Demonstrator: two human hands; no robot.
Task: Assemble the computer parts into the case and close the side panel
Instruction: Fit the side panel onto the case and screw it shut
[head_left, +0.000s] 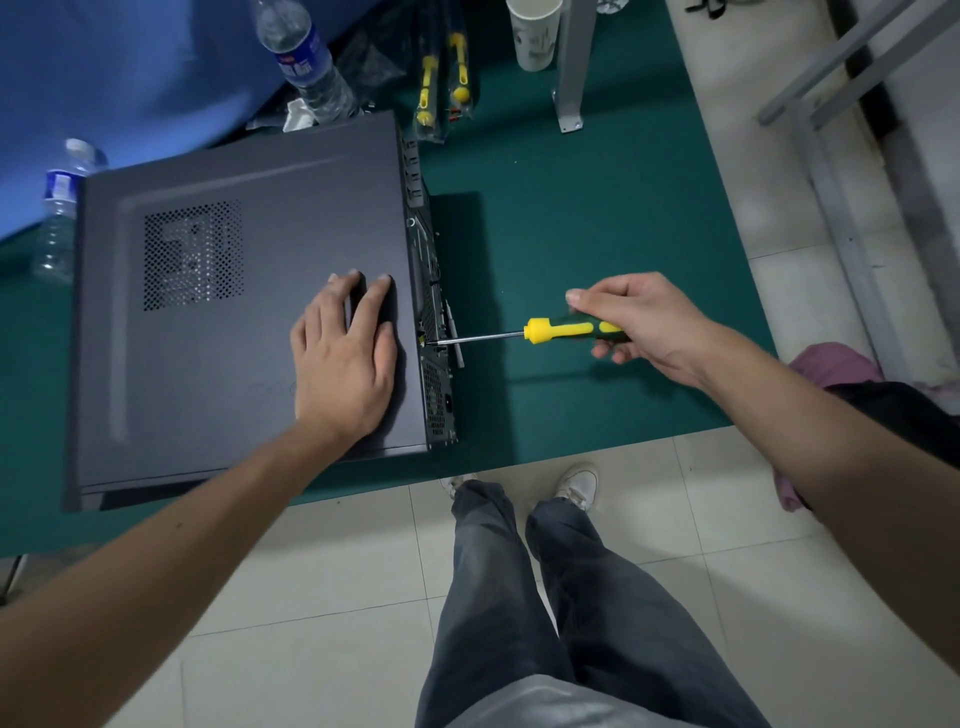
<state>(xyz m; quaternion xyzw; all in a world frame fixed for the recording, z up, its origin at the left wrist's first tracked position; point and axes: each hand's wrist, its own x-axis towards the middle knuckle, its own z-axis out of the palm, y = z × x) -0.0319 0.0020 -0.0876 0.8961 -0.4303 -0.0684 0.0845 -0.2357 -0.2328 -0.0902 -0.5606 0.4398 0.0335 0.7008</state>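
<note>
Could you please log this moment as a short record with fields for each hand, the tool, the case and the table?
left hand: flat on the side panel, fingers straight
right hand: grips the screwdriver by its handle
screwdriver: level, tip at the rear edge of the computer case
side panel: on the case, facing up
table: green top; two water bottles, paper cup, bagged screwdrivers at the far side

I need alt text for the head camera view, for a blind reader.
A right hand drives a screwdriver into the rear edge of a computer case whose side panel is on; the left hand presses flat on it.
</note>
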